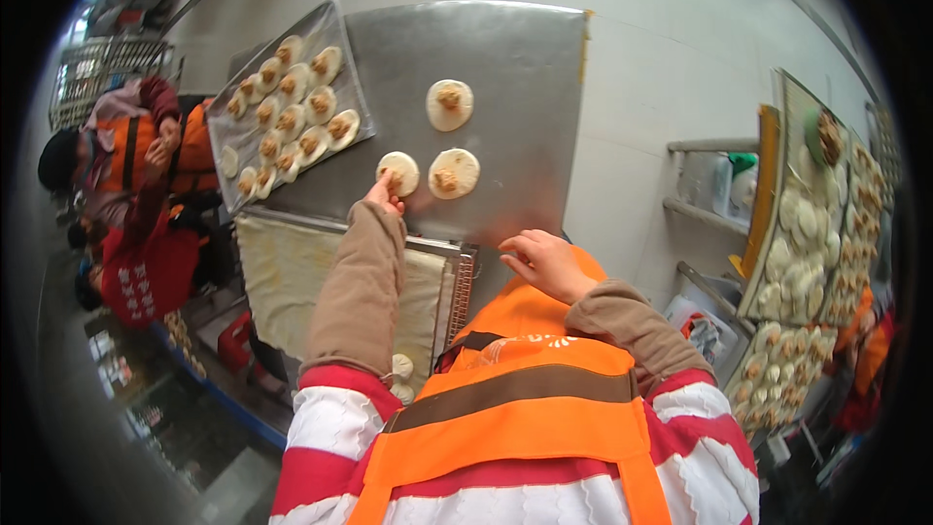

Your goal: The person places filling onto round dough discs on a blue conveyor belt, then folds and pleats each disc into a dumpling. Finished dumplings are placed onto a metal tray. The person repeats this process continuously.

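My left hand (pixel 385 193) is at the lower left edge of a round dough wrapper (pixel 400 172) with filling on it; the fingers touch it, but whether they grip it cannot be told. Just right of it lies a filled wrapper (pixel 454 173), and another wrapper with filling (pixel 449 105) lies farther up the metal tabletop (pixel 510 80). My right hand (pixel 543 262) hovers over the near edge of the tabletop, fingers apart and slightly curled, holding nothing. At the upper left, a plastic-covered tray (pixel 351 98) bears many dough rounds topped with filling.
Below the tabletop's near left edge is a cloth-covered tray (pixel 284 270) with a few pleated buns (pixel 401 367). At right, trays of dough rounds (pixel 798 233) stand by a metal frame (pixel 711 215), one bearing a green bowl of filling (pixel 822 135). Co-workers (pixel 138 138) are at the left and far right.
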`<state>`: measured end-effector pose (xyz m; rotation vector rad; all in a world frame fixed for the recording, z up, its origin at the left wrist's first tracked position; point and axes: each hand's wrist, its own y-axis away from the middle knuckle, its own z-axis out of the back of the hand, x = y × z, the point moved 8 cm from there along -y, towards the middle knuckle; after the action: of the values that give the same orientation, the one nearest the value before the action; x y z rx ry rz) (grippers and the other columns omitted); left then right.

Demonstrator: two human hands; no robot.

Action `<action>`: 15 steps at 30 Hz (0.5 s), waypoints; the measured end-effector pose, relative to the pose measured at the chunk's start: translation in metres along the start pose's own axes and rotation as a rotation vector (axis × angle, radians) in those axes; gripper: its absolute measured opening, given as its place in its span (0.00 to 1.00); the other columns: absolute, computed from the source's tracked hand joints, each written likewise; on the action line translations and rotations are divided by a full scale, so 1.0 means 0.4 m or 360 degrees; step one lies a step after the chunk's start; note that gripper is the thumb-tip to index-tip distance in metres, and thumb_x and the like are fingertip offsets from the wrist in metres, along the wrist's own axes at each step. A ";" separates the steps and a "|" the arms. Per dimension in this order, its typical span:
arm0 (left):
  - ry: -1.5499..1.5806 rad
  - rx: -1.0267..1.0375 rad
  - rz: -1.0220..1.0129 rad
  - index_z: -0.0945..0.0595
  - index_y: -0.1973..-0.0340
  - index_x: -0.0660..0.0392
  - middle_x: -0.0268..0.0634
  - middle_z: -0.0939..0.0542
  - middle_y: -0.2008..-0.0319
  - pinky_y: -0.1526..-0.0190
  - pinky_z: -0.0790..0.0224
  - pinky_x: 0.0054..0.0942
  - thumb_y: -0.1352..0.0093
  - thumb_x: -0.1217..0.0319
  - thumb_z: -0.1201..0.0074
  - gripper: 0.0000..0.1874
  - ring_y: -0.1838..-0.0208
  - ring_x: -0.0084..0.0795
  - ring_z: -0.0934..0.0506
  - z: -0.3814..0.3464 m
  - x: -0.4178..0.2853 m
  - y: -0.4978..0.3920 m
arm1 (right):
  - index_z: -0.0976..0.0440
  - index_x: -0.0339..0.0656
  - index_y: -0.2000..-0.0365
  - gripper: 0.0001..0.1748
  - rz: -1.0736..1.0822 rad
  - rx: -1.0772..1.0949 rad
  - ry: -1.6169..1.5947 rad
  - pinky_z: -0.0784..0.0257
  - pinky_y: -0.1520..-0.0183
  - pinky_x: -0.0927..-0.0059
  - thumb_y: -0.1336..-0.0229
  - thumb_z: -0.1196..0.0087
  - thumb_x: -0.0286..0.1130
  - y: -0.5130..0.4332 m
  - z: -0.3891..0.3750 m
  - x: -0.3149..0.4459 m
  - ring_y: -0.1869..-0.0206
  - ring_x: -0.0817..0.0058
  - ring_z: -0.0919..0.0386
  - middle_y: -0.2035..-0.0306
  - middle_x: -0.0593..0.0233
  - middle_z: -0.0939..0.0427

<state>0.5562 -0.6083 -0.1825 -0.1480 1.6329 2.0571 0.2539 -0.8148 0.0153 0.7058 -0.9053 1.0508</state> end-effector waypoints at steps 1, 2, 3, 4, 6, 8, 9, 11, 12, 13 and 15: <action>0.0079 -0.0161 0.0064 0.20 0.66 0.39 0.22 0.30 0.72 0.66 0.38 0.28 0.41 0.44 0.34 0.19 0.69 0.22 0.37 0.017 0.010 0.021 | 0.22 0.45 0.64 0.08 -0.0015 0.0038 -0.0012 0.26 0.62 0.62 0.44 0.40 0.34 -0.005 -0.003 -0.004 0.64 0.64 0.23 0.69 0.65 0.22; 0.0104 -0.0229 0.0080 0.21 0.64 0.40 0.24 0.30 0.70 0.64 0.38 0.28 0.42 0.44 0.33 0.21 0.69 0.24 0.38 0.020 0.014 0.040 | 0.22 0.45 0.64 0.08 -0.0076 0.0098 -0.0029 0.26 0.62 0.63 0.44 0.40 0.34 -0.013 -0.011 -0.013 0.64 0.64 0.23 0.70 0.65 0.23; 0.0118 -0.0250 0.0109 0.21 0.62 0.41 0.26 0.30 0.69 0.61 0.38 0.29 0.43 0.44 0.32 0.23 0.69 0.25 0.38 0.017 0.021 0.057 | 0.22 0.45 0.64 0.07 -0.0010 0.0090 -0.0017 0.26 0.62 0.63 0.44 0.41 0.33 -0.021 -0.011 -0.006 0.64 0.65 0.23 0.70 0.66 0.23; 0.0179 -0.0226 0.0106 0.22 0.60 0.45 0.28 0.28 0.64 0.56 0.37 0.32 0.43 0.48 0.30 0.24 0.64 0.29 0.31 0.014 0.018 0.070 | 0.22 0.45 0.65 0.07 0.0010 0.0101 -0.0015 0.26 0.62 0.63 0.44 0.41 0.33 -0.026 -0.013 -0.004 0.65 0.65 0.23 0.70 0.66 0.23; 0.0170 -0.0186 -0.0262 0.25 0.57 0.50 0.32 0.27 0.59 0.55 0.33 0.35 0.44 0.53 0.28 0.27 0.59 0.32 0.27 -0.001 -0.019 0.091 | 0.22 0.45 0.65 0.06 0.0037 0.0122 -0.0018 0.26 0.63 0.64 0.44 0.41 0.32 -0.035 -0.020 -0.002 0.65 0.65 0.23 0.71 0.66 0.23; 0.0245 -0.0418 -0.0712 0.31 0.54 0.60 0.45 0.26 0.53 0.52 0.28 0.38 0.47 0.64 0.25 0.33 0.52 0.37 0.23 -0.006 -0.055 0.123 | 0.22 0.45 0.66 0.05 0.0034 0.0163 -0.0043 0.26 0.64 0.64 0.44 0.41 0.31 -0.040 -0.029 -0.004 0.66 0.65 0.23 0.71 0.66 0.23; 0.0169 -0.0534 -0.0832 0.32 0.53 0.60 0.46 0.26 0.54 0.52 0.27 0.37 0.47 0.66 0.25 0.34 0.52 0.37 0.23 -0.011 -0.063 0.141 | 0.22 0.44 0.67 0.05 0.0084 0.0133 -0.0018 0.27 0.64 0.64 0.44 0.41 0.30 -0.041 -0.026 0.001 0.66 0.65 0.23 0.71 0.66 0.23; 0.0031 -0.0719 -0.0912 0.34 0.53 0.62 0.50 0.25 0.55 0.51 0.26 0.34 0.48 0.69 0.25 0.35 0.53 0.36 0.23 -0.024 -0.075 0.176 | 0.22 0.44 0.67 0.04 0.0135 0.0128 -0.0001 0.27 0.65 0.64 0.45 0.41 0.29 -0.048 -0.023 0.009 0.67 0.64 0.24 0.72 0.65 0.23; 0.0139 -0.0650 -0.0936 0.34 0.50 0.62 0.50 0.26 0.52 0.51 0.26 0.32 0.48 0.70 0.27 0.36 0.52 0.36 0.23 -0.032 -0.078 0.192 | 0.22 0.44 0.68 0.04 0.0204 0.0086 0.0017 0.27 0.66 0.64 0.45 0.41 0.29 -0.055 -0.014 0.022 0.68 0.64 0.24 0.72 0.65 0.24; 0.0176 -0.0713 -0.0952 0.30 0.49 0.63 0.47 0.23 0.53 0.52 0.26 0.31 0.47 0.72 0.29 0.33 0.53 0.33 0.22 -0.025 -0.083 0.221 | 0.23 0.43 0.68 0.04 0.0258 0.0058 0.0022 0.27 0.66 0.65 0.45 0.41 0.28 -0.069 -0.007 0.037 0.68 0.64 0.24 0.72 0.65 0.24; 0.0561 -0.0206 -0.0990 0.31 0.49 0.62 0.43 0.24 0.55 0.53 0.25 0.29 0.47 0.76 0.30 0.32 0.55 0.32 0.22 -0.022 -0.112 0.272 | 0.22 0.43 0.66 0.05 0.0281 0.0065 -0.0014 0.28 0.66 0.66 0.45 0.40 0.28 -0.105 -0.001 0.073 0.69 0.65 0.25 0.73 0.65 0.25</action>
<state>0.5443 -0.6471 -0.0717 -0.9798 1.3938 1.6994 0.2997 -0.8170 0.0381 0.6740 -0.9690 1.2263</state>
